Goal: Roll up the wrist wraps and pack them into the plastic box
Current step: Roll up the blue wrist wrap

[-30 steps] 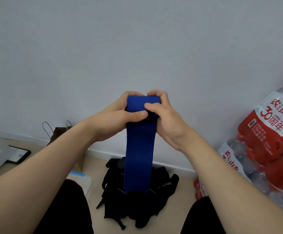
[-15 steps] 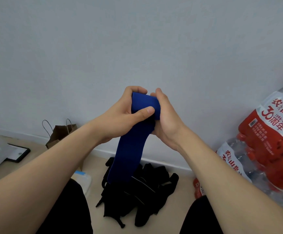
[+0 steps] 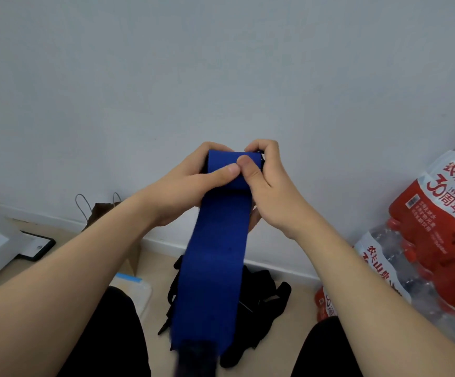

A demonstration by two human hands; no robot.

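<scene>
- Your left hand point(image 3: 191, 183) and right hand point(image 3: 269, 186) are both curling around the rolled top of the blue wrist wrap point(image 3: 215, 254) at frame centre.
- Its loose tail is hanging toward the bottom edge.
- The plastic box point(image 3: 136, 289) is sitting lower left, beside black straps point(image 3: 261, 295).

On my feed, the only legible print is on the shrink-wrapped water packs at the right edge. The upper pack point(image 3: 435, 219) has a white band with the red Chinese characters 农夫山, and the next character is cut off by the frame edge. Beneath it, on the red field, white print reads 30周年, with 1996–2021 in small figures just above. Below that are several lines of small white print and a barcode-like sticker, all too fine for me to read. The lower pack point(image 3: 378, 266) shows the same brand, 农夫山泉, in red on white, running down its wrap. A red label point(image 3: 325, 303) near the floor shows part of a white 30.
</scene>
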